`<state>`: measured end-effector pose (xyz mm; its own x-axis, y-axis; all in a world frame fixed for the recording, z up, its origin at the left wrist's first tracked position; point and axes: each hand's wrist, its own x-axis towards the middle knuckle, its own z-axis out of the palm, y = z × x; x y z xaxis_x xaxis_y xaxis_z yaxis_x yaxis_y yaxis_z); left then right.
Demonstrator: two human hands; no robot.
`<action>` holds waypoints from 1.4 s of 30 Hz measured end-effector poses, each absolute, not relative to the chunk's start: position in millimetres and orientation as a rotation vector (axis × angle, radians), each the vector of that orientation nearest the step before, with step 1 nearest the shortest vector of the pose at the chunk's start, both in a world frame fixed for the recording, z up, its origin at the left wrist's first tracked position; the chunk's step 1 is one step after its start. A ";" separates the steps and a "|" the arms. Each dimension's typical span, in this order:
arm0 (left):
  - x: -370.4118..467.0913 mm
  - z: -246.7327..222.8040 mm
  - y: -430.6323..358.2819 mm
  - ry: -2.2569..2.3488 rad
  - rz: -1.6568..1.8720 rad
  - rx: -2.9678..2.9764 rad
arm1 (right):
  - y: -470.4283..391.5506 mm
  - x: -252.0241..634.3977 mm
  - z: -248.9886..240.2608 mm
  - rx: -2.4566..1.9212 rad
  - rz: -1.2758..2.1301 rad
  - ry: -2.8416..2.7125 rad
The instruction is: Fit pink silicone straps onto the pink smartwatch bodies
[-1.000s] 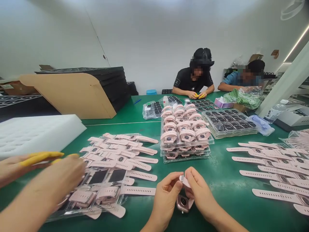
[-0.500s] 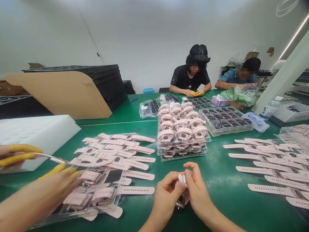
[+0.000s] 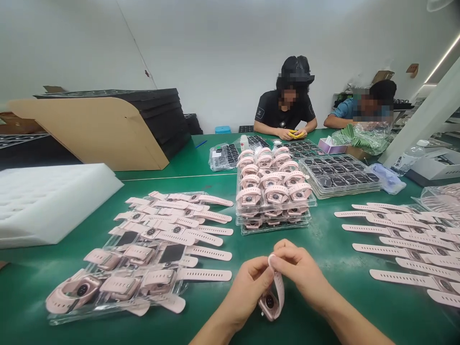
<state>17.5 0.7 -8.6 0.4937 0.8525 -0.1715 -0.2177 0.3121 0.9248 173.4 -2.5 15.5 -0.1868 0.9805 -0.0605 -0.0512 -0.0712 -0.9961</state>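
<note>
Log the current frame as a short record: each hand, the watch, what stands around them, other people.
left hand: pinching the strap end
right hand: pinching the same strap
watch: hanging below the fingers, back sensor visible
ahead: stacked clear trays of watches with looped straps
left side: tray of pink-strapped watches; white foam block
right side: watches with straps laid flat
people: two, across the table

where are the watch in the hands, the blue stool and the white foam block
watch [image 3: 269,302]: head view, on its sensor back
blue stool [image 3: 223,130]: head view, on its top
white foam block [image 3: 81,201]: head view, on its side
</note>
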 end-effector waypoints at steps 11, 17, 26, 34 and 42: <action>20.9 -16.2 -2.9 0.766 0.494 0.974 | -2.2 169.1 14.5 -1.144 1.427 -0.770; 21.5 -13.6 -0.8 0.724 0.471 0.965 | -2.8 168.6 13.0 -1.150 1.408 -0.772; 19.4 -13.3 0.9 0.671 0.453 0.997 | -2.2 167.6 11.6 -1.143 1.393 -0.797; 17.7 -9.9 1.6 0.687 0.414 1.016 | -3.3 167.3 8.3 -1.159 1.399 -0.825; 24.3 -8.5 -0.5 0.877 0.653 1.196 | -1.6 174.1 4.1 -1.218 1.265 -1.031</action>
